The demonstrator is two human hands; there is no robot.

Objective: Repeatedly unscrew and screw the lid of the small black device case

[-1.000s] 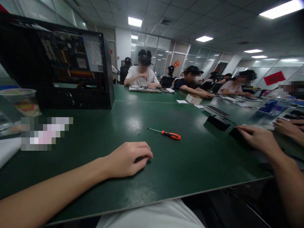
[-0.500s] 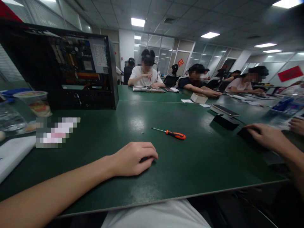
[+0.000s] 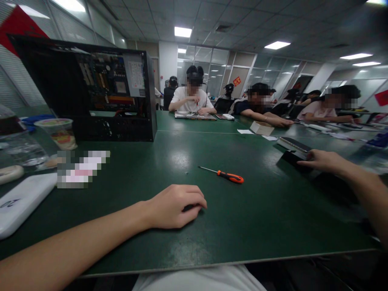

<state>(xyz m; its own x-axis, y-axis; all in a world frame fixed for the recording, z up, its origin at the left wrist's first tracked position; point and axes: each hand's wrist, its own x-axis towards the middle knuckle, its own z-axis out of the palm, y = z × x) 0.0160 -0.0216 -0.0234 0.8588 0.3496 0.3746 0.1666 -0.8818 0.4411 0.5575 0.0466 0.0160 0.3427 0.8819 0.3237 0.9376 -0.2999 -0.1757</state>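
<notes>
My left hand (image 3: 176,206) lies knuckles-up on the green table (image 3: 248,226), fingers curled under; a dark spot shows beneath the fingertips, and I cannot make out whether something is in them. An orange-handled screwdriver (image 3: 229,176) lies on the table just beyond that hand, apart from it, its tip pointing left. My right hand (image 3: 321,161) reaches out to the right, fingers stretched flat on a low black box (image 3: 287,157).
An open black computer case (image 3: 91,93) stands at the back left. A lidded cup (image 3: 59,131), clear containers and a white flat device (image 3: 21,202) sit at the left edge. A small cardboard box (image 3: 262,127) and several seated people are across the table.
The view has turned left. My right hand has moved farther out, from a small dark object onto the black box. Another person's hand at the far right has left the view. My left hand stays put.
</notes>
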